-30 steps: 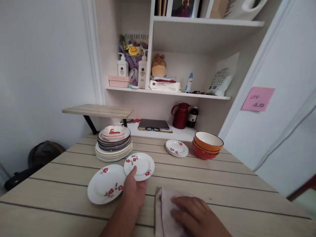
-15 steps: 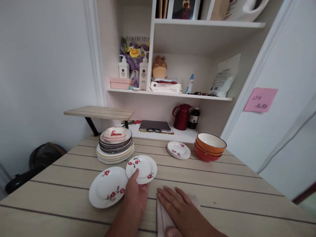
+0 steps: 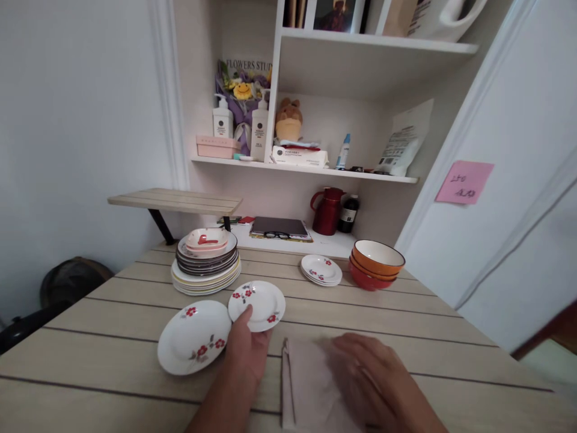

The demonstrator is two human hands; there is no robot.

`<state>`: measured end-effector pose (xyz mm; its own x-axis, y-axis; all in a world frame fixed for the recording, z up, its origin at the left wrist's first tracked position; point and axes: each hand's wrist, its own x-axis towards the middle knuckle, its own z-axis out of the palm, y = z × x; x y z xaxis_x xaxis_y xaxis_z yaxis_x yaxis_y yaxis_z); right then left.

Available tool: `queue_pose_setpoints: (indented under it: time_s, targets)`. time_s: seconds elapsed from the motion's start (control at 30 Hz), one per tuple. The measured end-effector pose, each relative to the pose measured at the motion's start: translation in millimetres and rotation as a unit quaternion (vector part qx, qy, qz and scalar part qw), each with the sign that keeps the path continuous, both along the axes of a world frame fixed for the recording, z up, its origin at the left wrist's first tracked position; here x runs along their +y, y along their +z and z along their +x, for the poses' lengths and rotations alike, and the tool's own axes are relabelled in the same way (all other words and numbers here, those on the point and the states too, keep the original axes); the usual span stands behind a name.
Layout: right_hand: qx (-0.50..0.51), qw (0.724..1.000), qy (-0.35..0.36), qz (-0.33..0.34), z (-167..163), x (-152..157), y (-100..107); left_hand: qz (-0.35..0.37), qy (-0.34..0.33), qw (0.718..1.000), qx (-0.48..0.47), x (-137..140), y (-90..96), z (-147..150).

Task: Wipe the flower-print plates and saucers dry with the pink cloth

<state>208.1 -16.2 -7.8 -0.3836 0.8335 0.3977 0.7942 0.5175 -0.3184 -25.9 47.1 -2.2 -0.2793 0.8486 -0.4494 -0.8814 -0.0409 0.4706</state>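
Observation:
My left hand [image 3: 247, 346] grips a small white plate with red flowers [image 3: 264, 304], thumb on top of its rim and fingers beneath. That plate is tilted, and its left edge overlaps or meets the rim of a larger white flowered plate [image 3: 192, 337] on the table. A folded pale pinkish cloth [image 3: 306, 382] lies on the tabletop to the right of my left hand. Over the cloth's right side is my right hand [image 3: 372, 373], smeared by motion, so its fingers' grip is unclear. Whether it touches the cloth cannot be made out.
A tall stack of plates [image 3: 205, 270] with small pink dishes on top stands back left. Farther right are a stack of small flowered plates [image 3: 321, 269] and nested orange and red bowls [image 3: 374, 264]. Behind them are a laptop [image 3: 279, 227], glasses, a red jug [image 3: 328, 211] and a dark bottle.
My right hand has shifted right across the cloth, uncovering more of it. My left hand keeps its hold on the small plate. The view has shifted slightly.

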Motion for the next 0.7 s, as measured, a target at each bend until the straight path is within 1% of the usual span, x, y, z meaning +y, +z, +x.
queue_pose_setpoints:
  time_s: [0.03, 0.07, 0.13, 0.2, 0.27, 0.33, 0.4, 0.47, 0.5, 0.57, 0.63, 0.7]
  targets:
    - [0.012, 0.999, -0.034, -0.021, 4.8, 4.8, -3.2, -0.002, -0.001, 1.0, 0.001, 0.0, -0.1, -0.1]
    - [0.028, 0.998, -0.051, -0.034, 8.8, 9.6, -5.3, -0.004, -0.002, 1.0, 0.001, 0.1, -0.2, -0.2]
    - [0.054, 0.995, -0.025, -0.076, 13.7, 17.9, -4.6, -0.007, 0.0, 1.0, 0.001, 0.4, -0.2, -0.5]
    - [0.093, 0.989, 0.013, -0.111, 12.9, 23.2, 3.4, -0.007, 0.001, 1.0, 0.001, 0.9, -0.1, -0.5]
    - [0.132, 0.981, 0.045, -0.137, 5.6, 25.8, 17.7, -0.005, -0.001, 1.0, 0.001, 1.1, 0.3, -0.1]
    - [0.144, 0.976, 0.077, -0.145, -7.4, 26.9, 35.1, -0.004, -0.003, 1.0, 0.002, 1.0, 1.1, 0.6]
    - [0.11, 0.978, 0.118, -0.132, -23.8, 27.5, 51.0, -0.001, -0.006, 1.0, 0.005, 0.7, 1.8, 0.9]
    - [0.022, 0.973, 0.199, -0.117, -40.5, 28.1, 60.6, 0.004, -0.01, 1.0, 0.009, 0.5, 2.1, 0.6]
    - [-0.02, 0.963, 0.246, -0.106, -48.1, 28.4, 62.1, 0.005, -0.014, 1.0, 0.009, 0.6, 2.0, 0.2]
    - [-0.099, 0.943, 0.31, -0.065, -60.3, 29.6, 58.6, 0.006, -0.02, 1.0, 0.006, 0.9, 1.3, -0.9]
    - [-0.147, 0.931, 0.333, -0.034, -67.7, 32.1, 49.7, 0.006, -0.025, 1.0, 0.002, 1.5, 0.3, -1.8]
    - [-0.176, 0.935, 0.308, -0.008, -69.8, 36.9, 40.4, 0.01, -0.028, 1.0, 0.001, 2.1, -0.4, -2.3]
